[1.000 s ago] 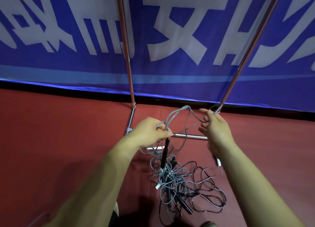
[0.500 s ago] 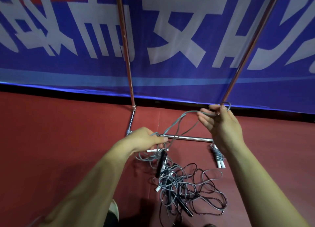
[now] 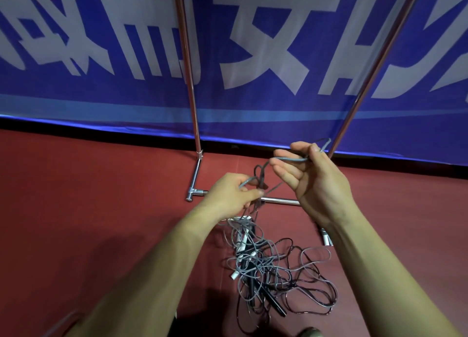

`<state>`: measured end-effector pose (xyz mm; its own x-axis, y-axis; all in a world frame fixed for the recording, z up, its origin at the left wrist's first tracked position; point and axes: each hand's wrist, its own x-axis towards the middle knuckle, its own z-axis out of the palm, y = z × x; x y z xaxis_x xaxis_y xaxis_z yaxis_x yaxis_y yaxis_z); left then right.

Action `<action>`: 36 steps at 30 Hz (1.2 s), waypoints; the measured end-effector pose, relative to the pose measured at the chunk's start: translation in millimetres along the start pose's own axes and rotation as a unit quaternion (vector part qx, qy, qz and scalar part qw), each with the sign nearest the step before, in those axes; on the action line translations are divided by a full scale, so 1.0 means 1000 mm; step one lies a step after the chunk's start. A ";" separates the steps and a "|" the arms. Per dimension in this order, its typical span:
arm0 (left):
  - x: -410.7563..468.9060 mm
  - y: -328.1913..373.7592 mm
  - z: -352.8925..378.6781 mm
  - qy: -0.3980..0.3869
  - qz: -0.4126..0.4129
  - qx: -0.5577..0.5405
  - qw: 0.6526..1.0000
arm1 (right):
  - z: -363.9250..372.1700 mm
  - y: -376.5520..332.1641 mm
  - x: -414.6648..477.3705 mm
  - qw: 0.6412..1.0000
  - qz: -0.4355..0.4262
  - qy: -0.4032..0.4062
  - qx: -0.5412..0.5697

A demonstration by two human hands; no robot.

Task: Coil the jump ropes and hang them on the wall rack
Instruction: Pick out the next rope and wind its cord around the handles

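Head view: left grip (image 3: 231,192), right grip (image 3: 314,182) both pinch rope (image 3: 288,159).
Rope: I'd loop it evenly, clear of pile (image 3: 273,273).

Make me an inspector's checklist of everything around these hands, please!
Surface: red floor, with ropes lying on it.
Job's things: grey jump rope stretched between both hands; tangled rope pile on the floor below; metal rack standing behind, nothing hung on the part in view.
Clutter: nothing seen.
Grippers: left hand pinches the grey jump rope; right hand holds it with curled fingers and thumb.
Cables: nothing seen besides the ropes.
Surroundings: blue banner with white characters, behind the rack.
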<state>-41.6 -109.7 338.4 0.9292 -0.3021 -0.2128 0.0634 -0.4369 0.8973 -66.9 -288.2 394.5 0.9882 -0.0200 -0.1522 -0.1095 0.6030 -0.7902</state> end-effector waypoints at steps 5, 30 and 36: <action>0.002 -0.008 -0.002 0.033 -0.001 0.026 0.999 | -0.003 0.000 0.000 0.999 -0.035 0.008 0.006; -0.006 0.031 -0.018 0.109 0.012 -0.268 0.957 | -0.031 0.078 0.004 0.815 -0.017 -0.138 -0.562; -0.004 0.027 -0.027 0.139 -0.028 -0.298 0.944 | -0.023 0.068 0.001 0.900 0.118 -0.110 -0.405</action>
<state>-34.0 -97.4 373.8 0.9727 -0.0220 -0.2309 0.2317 0.1332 0.9636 -76.1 -265.3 327.4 0.9145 0.2451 -0.3218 -0.2734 -0.2118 -0.9383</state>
